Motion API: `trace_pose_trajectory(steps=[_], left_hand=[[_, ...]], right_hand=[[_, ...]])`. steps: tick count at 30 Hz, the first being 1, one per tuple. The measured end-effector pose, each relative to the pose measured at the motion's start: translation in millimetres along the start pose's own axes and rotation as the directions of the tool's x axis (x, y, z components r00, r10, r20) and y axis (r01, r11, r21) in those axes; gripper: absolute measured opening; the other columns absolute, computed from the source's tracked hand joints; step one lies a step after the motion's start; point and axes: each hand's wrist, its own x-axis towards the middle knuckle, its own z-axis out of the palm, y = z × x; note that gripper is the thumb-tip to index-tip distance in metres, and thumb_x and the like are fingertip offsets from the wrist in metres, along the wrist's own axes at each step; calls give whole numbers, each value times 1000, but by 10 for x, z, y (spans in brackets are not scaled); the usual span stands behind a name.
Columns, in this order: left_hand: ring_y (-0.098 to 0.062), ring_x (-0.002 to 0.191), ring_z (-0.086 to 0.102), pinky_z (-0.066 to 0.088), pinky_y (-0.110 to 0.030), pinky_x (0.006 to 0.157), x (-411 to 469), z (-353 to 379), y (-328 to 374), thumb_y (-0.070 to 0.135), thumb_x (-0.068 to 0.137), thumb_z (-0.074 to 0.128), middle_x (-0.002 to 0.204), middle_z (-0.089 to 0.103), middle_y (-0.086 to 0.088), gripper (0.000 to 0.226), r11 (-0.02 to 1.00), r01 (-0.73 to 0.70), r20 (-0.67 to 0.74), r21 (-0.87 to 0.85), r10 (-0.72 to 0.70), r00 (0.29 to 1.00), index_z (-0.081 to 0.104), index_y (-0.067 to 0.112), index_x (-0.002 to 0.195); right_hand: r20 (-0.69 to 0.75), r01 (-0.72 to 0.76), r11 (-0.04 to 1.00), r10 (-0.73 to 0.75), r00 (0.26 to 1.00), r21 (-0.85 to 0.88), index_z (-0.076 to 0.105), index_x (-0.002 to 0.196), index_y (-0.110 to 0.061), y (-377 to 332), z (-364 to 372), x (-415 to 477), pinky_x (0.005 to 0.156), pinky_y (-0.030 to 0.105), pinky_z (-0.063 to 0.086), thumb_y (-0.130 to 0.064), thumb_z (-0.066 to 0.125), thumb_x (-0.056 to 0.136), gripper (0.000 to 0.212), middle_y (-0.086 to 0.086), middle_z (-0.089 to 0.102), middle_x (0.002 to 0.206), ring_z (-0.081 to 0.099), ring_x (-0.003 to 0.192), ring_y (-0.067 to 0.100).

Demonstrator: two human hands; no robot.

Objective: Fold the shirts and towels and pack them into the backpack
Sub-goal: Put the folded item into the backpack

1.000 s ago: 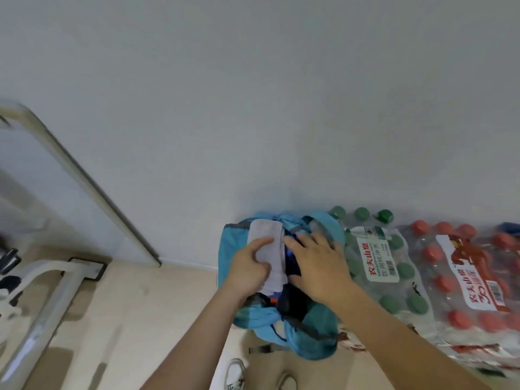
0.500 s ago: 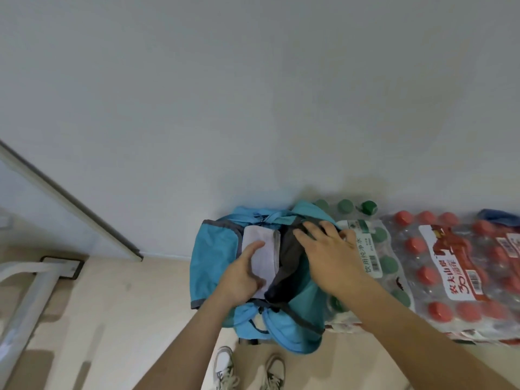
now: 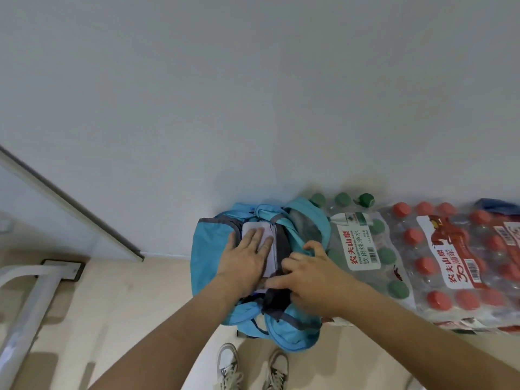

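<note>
A light blue backpack (image 3: 206, 249) stands open against the wall, right in front of my feet. A folded pale grey towel (image 3: 268, 238) sticks up out of its mouth, beside a dark folded cloth (image 3: 282, 243). My left hand (image 3: 244, 260) lies flat with straight fingers on the towel and presses it down. My right hand (image 3: 312, 275) has its fingers curled over the dark inner rim of the backpack's opening on the right side. The lower part of the towel is hidden by both hands.
A shrink-wrapped pack of green-capped water bottles (image 3: 363, 243) lies right of the backpack, touching it, and packs of red-capped bottles (image 3: 455, 257) lie beyond. A white metal frame (image 3: 31, 294) stands at the left. My shoes (image 3: 253, 367) are below the backpack.
My left hand has gone from holding the towel's edge to lying flat on it. My right hand slid down toward me along the backpack's opening. The view shifted slightly.
</note>
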Motion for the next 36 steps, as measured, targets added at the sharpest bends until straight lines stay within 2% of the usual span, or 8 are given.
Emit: trace_pose_trajectory(steps=[8, 12, 15, 17, 20, 24, 27, 36], left_hand=[[-25, 145, -14, 6, -60, 111, 93, -11, 127, 74, 74, 54, 158, -16, -6, 116, 986, 53, 96, -160, -38, 995, -13, 18, 150], [-24, 143, 20, 24, -36, 112, -91, -285, -66, 47, 89, 57, 155, 23, -7, 72, 876, -25, -18, -482, 19, 1000, 30, 17, 147], [-20, 117, 54, 33, -9, 85, -348, -403, -129, 13, 94, 50, 128, 59, -4, 36, 701, 8, -177, -713, -191, 965, 58, 19, 128], [-14, 96, 62, 38, -9, 72, -496, -490, -117, 7, 92, 49, 102, 68, 6, 36, 606, 2, -230, -795, -306, 924, 65, 36, 104], [0, 83, 62, 47, -16, 76, -669, -753, -26, 11, 90, 53, 87, 68, 21, 40, 540, -99, -333, -836, -356, 874, 61, 50, 82], [4, 76, 62, 47, -12, 73, -847, -1223, 248, 13, 89, 60, 82, 67, 26, 23, 514, -256, -468, -819, -340, 815, 73, 33, 93], [-1, 73, 64, 50, -15, 72, -922, -1533, 582, 16, 87, 65, 79, 70, 19, 17, 538, -368, -567, -758, -264, 781, 74, 29, 94], [1, 82, 56, 47, -18, 74, -628, -1952, 2198, 19, 83, 55, 89, 68, 17, 23, 721, -591, -676, -362, 234, 699, 71, 29, 96]], right_hand=[[6, -126, 985, 128, 992, -114, 70, 102, -24, -22, 107, -129, 109, 52, 5, -29, 45, 91, 27, 5, 44, 115, 37, 118, 26], [-93, -125, 991, 120, 988, -53, 71, 89, -25, -26, 196, -186, 107, 52, 9, -32, 49, 84, 24, 1, 49, 108, 42, 117, 25], [-218, -152, 988, 152, 964, 19, 70, 86, -32, -76, 238, -211, 103, 50, 19, -39, 41, 82, 30, -8, 55, 105, 46, 119, 18], [-327, -154, 981, 186, 926, 121, 69, 90, -35, -137, 191, -265, 102, 45, 22, -42, 39, 84, 31, -14, 56, 110, 42, 122, 12], [-462, -150, 923, 312, 830, 353, 67, 99, -39, -154, 73, -455, 98, 26, 14, -46, 40, 85, 32, -21, 56, 112, 38, 120, -1], [-485, -111, 737, 542, 686, 666, 61, 116, -35, -49, -6, -943, 103, 22, 29, -41, 45, 93, 29, -29, 53, 116, 44, 113, -11], [-426, -57, 561, 687, 589, 826, 53, 120, -45, 68, -52, -1431, 86, 15, 47, -27, 54, 94, 31, -27, 55, 115, 54, 107, -5], [-410, -61, 454, 848, 337, 889, 58, 116, -47, 642, 200, -2991, 77, 4, 45, -24, 59, 91, 34, -29, 62, 107, 57, 98, -9]])
